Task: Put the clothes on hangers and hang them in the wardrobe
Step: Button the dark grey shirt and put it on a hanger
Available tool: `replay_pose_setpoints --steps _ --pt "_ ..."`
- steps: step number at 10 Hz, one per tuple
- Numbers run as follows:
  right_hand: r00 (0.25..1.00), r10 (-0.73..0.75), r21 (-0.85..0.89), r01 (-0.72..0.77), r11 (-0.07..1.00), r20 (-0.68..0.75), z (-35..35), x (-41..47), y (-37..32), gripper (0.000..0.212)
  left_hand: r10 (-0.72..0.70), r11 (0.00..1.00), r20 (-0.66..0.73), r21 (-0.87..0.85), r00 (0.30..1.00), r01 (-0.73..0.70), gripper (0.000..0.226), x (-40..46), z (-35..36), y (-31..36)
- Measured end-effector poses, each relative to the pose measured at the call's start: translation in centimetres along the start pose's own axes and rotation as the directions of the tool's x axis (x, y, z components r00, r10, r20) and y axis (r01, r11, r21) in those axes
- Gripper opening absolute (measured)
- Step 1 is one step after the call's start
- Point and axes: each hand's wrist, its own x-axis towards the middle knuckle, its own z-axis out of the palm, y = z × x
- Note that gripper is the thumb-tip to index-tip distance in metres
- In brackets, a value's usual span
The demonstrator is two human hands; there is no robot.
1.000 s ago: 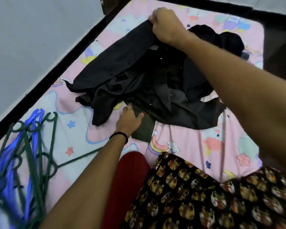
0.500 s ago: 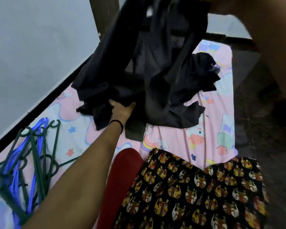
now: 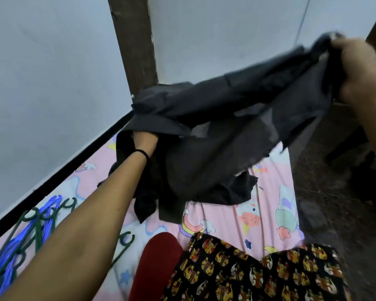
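No readable text, labels or numbers anywhere.

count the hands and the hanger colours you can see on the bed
hands: 2, left hand under the dark garment, right hand gripping it
hanger colours: 2, green hangers and blue hangers
total: 4

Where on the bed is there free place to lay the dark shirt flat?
The sheet is bare between the dark clothes and the bed's right edge, down to the patterned cloth. The left side is crowded with hangers. The left hand reaches into the pile; the right hand holds the shirt up.
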Motion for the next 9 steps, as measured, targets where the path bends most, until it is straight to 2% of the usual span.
replay_pose_setpoints --steps 1,2,3,4,5,6,7,8,9 --pt "0.979 0.204 -0.487 -0.193 0.852 -0.032 -2.0 -0.7 2.6 0.013 0.083 0.996 -0.031 -0.019 0.996 -0.084 0.072 0.2 -3.1 4.1" --pt "0.97 0.235 -0.82 -0.183 0.543 -0.061 -2.0 -0.7 6.3 0.034 0.35 0.883 0.081 0.304 0.933 -0.357 0.046 -0.5 -4.0 5.7" --pt "0.998 0.05 -0.822 -0.006 0.57 0.027 0.5 -2.2 8.3 0.045 0.333 0.794 0.131 0.496 0.934 -0.352 0.047 0.8 -3.3 8.9" --pt "0.936 -0.244 -0.526 0.346 0.777 0.255 5.6 -7.3 7.0 0.056 0.429 0.518 0.248 0.721 0.869 -0.461 0.042 -0.2 -3.6 13.9" --pt "0.829 -0.356 -0.381 0.525 0.761 0.431 10.4 -12.5 6.0 0.087 0.465 0.409 0.362 0.722 0.808 -0.559 0.046 -0.8 -3.9 16.0" --pt "0.824 -0.298 -0.47 0.53 0.705 0.482 13.6 -12.9 6.0 0.095 0.532 0.247 0.468 0.712 0.706 -0.657 0.056 -1.9 -5.4 17.9" --pt "0.886 -0.338 -0.416 0.451 0.79 0.318 14.6 -11.4 5.0 0.041 0.516 0.191 0.515 0.709 0.684 -0.678 0.05 -1.3 -7.4 18.6" --pt "0.904 -0.378 -0.454 0.427 0.782 0.199 14.0 -9.5 2.8 0.015 0.539 0.151 0.578 0.649 0.613 -0.745 0.06 -0.2 -8.9 17.8" --pt "0.896 -0.431 -0.473 0.428 0.77 0.109 12.4 -7.9 0.3 0.027 0.699 -0.052 0.581 0.622 0.416 -0.782 0.052 0.4 -9.2 14.7"
